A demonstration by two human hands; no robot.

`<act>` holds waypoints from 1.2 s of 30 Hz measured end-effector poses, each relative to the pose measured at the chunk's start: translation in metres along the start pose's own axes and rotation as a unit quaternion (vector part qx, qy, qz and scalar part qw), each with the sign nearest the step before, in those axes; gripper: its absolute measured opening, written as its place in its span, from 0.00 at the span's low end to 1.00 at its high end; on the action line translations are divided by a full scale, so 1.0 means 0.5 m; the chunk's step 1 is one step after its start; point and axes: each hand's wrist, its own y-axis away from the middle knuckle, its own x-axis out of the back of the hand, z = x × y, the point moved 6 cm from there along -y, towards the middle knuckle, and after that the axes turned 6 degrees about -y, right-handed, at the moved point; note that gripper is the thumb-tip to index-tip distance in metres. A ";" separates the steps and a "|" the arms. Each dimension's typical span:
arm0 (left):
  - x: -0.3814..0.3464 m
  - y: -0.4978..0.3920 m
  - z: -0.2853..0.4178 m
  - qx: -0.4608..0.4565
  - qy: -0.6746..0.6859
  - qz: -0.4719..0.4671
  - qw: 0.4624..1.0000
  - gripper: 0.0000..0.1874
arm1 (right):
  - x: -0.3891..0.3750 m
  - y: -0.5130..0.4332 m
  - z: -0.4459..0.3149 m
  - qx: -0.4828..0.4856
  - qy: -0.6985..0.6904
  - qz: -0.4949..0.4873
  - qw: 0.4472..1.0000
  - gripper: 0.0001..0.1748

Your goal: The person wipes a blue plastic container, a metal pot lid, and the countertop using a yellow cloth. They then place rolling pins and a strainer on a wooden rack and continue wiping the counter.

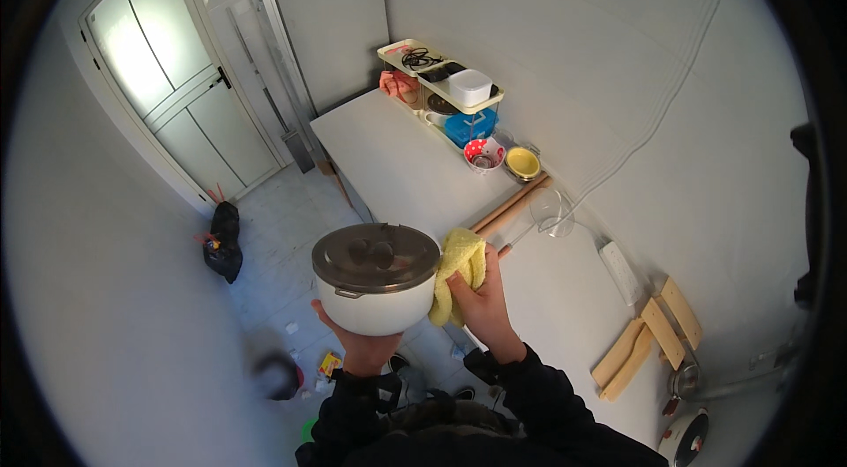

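A white round pot (384,311) with a dark translucent lid (375,258) is held up in front of me, over the floor and left of the table. My left hand (362,342) supports it from below, with the palm under its base. My right hand (486,308) grips a yellow cloth (460,268), which touches the right side of the pot. The lid lies on the pot and has a small metal tab at its near edge.
The white table (403,156) bears a two-tier rack (499,96), bowls, wooden rolling pins (509,205), a clear glass bowl (552,212), a power strip (620,273) and wooden boards (662,334). Black bags (225,242) and litter lie on the floor.
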 end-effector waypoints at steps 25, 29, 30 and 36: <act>0.224 -0.100 0.312 0.052 -0.088 0.017 0.995 0.33 | -0.298 -0.258 0.133 -0.082 -0.036 -0.103 0.991 0.19; 0.226 -0.130 0.341 0.123 -0.047 0.083 0.988 0.33 | -0.318 -0.278 0.162 -0.044 -0.030 -0.113 0.992 0.24; 0.242 -0.134 0.337 0.140 -0.027 0.085 0.986 0.31 | -0.323 -0.284 0.166 -0.031 -0.022 -0.116 0.992 0.25; 0.320 -0.184 0.330 0.127 -0.001 0.102 0.987 0.28 | -0.346 -0.341 0.177 -0.006 -0.036 -0.048 0.998 0.26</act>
